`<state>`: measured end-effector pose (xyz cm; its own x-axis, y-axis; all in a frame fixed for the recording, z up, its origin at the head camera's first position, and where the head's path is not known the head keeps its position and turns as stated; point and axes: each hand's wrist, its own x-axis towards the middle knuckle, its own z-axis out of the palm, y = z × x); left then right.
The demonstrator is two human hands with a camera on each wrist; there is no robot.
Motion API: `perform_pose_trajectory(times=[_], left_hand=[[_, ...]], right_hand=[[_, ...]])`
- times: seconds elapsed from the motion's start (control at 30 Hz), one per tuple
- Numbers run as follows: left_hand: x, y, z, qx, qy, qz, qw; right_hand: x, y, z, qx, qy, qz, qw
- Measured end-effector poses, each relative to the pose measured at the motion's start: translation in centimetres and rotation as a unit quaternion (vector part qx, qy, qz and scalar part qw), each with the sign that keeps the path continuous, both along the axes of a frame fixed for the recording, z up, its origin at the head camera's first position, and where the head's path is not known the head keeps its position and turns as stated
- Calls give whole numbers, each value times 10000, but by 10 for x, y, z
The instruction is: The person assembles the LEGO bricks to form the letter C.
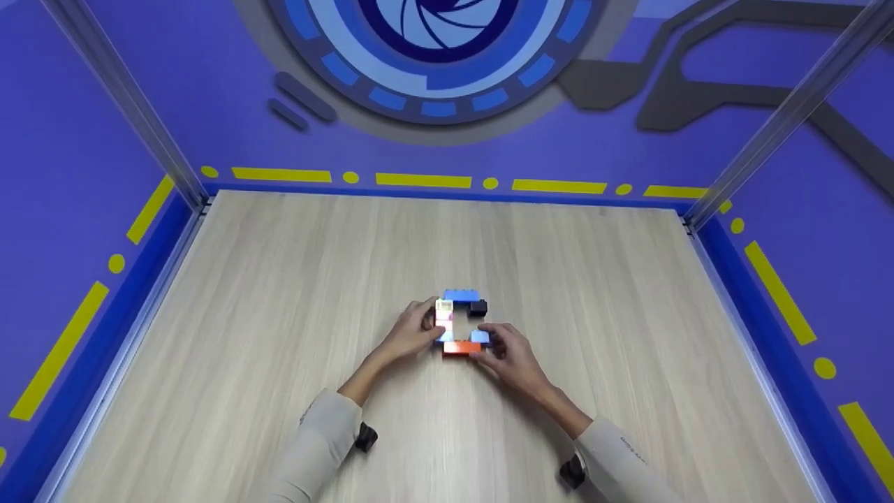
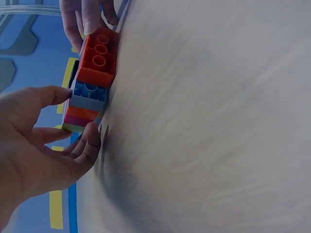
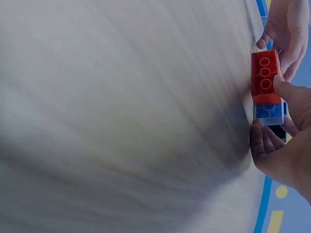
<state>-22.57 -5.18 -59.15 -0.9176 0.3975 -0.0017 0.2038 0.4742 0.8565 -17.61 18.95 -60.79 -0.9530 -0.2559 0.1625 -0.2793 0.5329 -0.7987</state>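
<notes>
A ring of joined toy bricks lies in the middle of the table in the head view. Its left column [image 1: 445,316] is made of several colours, and a long blue brick [image 1: 461,295] spans the far side. A black brick [image 1: 478,308] sits at the far right corner, with a gap below it. Nearest me is a red brick [image 1: 459,348], its hollow underside facing the wrist cameras. My left hand [image 1: 411,330] grips the left column between thumb and fingers. With thumb on the red brick and fingers by a small blue brick [image 1: 480,337], my right hand [image 1: 515,360] holds the near right corner.
The wood-grain table [image 1: 293,279] runs out on all sides of the bricks. Blue-purple panels with yellow marks [image 1: 422,180] wall in its back and sides, joined by metal posts [image 1: 782,119] at the corners.
</notes>
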Motion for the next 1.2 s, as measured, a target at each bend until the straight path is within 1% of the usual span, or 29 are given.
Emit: perform_pose_trajectory(times=[0.13, 0.33, 0.37, 0.5, 0.67, 0.83, 0.9, 0.97, 1.03, 1.13, 1.2], left_hand=[[-3, 1, 1, -57, 43, -31, 10000], [-7, 4, 3, -186, -171, 22, 9997], [-8, 4, 2, -186, -152, 26, 9997], [-12, 8, 0, -157, -66, 140, 9998], [-19, 11, -1, -141, -25, 371, 9992], [-26, 12, 0, -111, -50, 555, 9984], [-28, 10, -1, -79, 49, 557, 9984], [-28, 3, -1, 1, 181, 538, 9984], [-27, -10, -1, 103, 351, 545, 9978], [-23, -40, 2, 237, 766, 632, 9948], [-20, -65, 3, 162, 1183, 755, 9900]], right_hand=[[-3, -1, 2, 110, -104, -51, 9999], [-7, -1, 3, 181, -98, -80, 9998], [-7, -1, 3, 170, -92, -92, 9998], [-12, -2, 4, 94, -165, -210, 9996], [-24, -3, 5, -26, -332, -400, 9986], [-35, -6, 5, -211, -369, -459, 9980], [-37, -6, 6, -255, -349, -421, 9982], [-38, -2, 8, -213, -361, -371, 9984], [-38, 6, 11, -142, -307, -271, 9991], [-39, 27, 18, -109, -6, -113, 9999], [-40, 49, 22, -68, 336, -82, 9994]])
